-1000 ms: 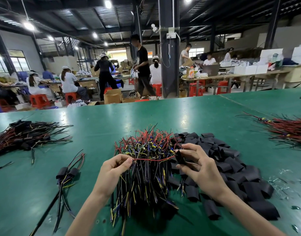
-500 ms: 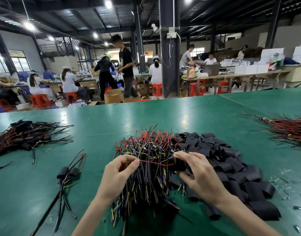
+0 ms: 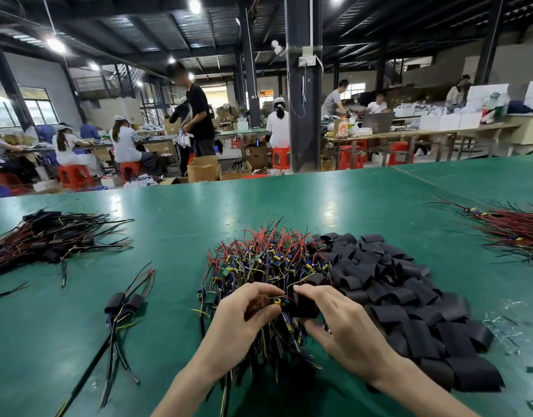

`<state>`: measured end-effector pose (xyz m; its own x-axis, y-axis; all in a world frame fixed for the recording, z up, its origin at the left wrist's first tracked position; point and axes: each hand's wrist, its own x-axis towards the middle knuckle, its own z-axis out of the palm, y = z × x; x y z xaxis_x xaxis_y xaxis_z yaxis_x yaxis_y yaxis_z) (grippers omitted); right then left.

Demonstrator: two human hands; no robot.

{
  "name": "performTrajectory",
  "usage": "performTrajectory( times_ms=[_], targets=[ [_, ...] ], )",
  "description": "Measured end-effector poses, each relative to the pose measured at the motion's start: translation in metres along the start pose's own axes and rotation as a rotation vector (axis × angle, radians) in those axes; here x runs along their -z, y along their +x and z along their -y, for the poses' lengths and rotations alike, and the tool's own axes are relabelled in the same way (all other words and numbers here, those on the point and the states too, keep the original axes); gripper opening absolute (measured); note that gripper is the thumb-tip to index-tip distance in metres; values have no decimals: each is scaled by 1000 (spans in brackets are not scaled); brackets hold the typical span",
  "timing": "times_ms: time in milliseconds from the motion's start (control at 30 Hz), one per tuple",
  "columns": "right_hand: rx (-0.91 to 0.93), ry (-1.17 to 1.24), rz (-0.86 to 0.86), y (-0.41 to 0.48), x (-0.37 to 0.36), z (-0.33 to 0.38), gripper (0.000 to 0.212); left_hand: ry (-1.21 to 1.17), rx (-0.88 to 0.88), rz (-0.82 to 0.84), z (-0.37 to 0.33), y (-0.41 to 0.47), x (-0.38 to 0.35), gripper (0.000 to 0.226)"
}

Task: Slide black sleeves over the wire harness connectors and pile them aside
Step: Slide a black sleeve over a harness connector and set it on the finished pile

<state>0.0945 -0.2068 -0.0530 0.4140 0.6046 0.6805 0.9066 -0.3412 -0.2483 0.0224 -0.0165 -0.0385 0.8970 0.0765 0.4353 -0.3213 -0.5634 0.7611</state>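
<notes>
Beneath both hands and far beyond them, a green worktable (image 3: 289, 203). Directly under and just beyond the hands, a dense heap of unsleeved wire harnesses (image 3: 268, 260), red, blue and yellow leads tangled with small components. Touching that heap on the right-hand side and running on past the right wrist, a broad spread of loose black sleeves (image 3: 409, 299), flattened and overlapping. Well off to the left of the left hand, a dark pile of sleeved harnesses (image 3: 48, 239). Nearer, just left of the left hand, a small bundle of finished harnesses (image 3: 123, 305), two black sleeves visible on it. Well off to the right of the right hand, a pile of red wires (image 3: 518, 233), role unclear.

Left hand (image 3: 244, 317) and right hand (image 3: 349, 326) held close together above the heap, fingertips almost meeting. Left thumb and fingers pinched on a connector (image 3: 277, 302), yellow and blue showing. Right thumb and fingers pinched round a single black sleeve (image 3: 304, 305), mouth turned toward that connector and right beside it. Impossible to tell: connector inside the sleeve or only at its mouth.

By judgement, one piece in mid-fit and the job somewhere early to middle. A fair pile done on the left, yet far more bare harnesses and spare sleeves waiting under and beside the hands. Left to do for this piece: push the sleeve fully over, then drop it on the bundle to the left.
</notes>
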Motion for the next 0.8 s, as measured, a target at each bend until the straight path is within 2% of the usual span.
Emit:
performTrajectory(
  times_ms=[233, 333, 567, 800],
  targets=[
    [-15, 83, 13, 0, -1, 4, 46, 0, 8, 11, 0, -1, -3, 6],
    [64, 42, 35, 1, -2, 5, 44, 7, 30, -1, 1, -2, -7, 11],
    [82, 70, 31, 0, -3, 5, 43, -45, 64, -77, -1, -2, -10, 20],
    [84, 52, 46, -1, -2, 3, 45, -53, 79, -91, -1, -2, -11, 17]
  ],
)
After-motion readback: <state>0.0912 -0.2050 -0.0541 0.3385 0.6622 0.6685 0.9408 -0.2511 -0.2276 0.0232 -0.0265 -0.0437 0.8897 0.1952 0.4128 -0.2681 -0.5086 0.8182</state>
